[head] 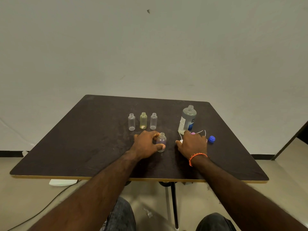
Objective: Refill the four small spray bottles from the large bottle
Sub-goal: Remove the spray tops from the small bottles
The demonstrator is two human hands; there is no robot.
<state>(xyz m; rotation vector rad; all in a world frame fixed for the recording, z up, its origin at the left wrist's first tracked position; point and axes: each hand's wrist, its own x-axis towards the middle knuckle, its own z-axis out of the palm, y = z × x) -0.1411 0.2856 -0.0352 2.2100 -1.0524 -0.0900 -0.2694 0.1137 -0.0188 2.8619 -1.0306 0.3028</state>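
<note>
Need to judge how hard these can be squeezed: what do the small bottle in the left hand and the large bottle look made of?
Small bottle held by the left hand: likely clear plastic, faintly purple, glossy; the table shows through it and its threaded neck looks moulded. It could be glass.
Large bottle: likely translucent grey plastic, smooth, with a printed label and an open threaded neck.

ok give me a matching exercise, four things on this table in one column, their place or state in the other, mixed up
Things:
1. small purple-tinted clear plastic bottle
2. small yellow-tinted clear plastic bottle
3. large grey plastic bottle with blue label
4. blue plastic cap

Places or states:
A. right of the right hand
B. gripped by the left hand
C. middle of the far row of three
D. uncapped, upright, beyond the right hand

Pairs: 1-B, 2-C, 3-D, 4-A
</note>
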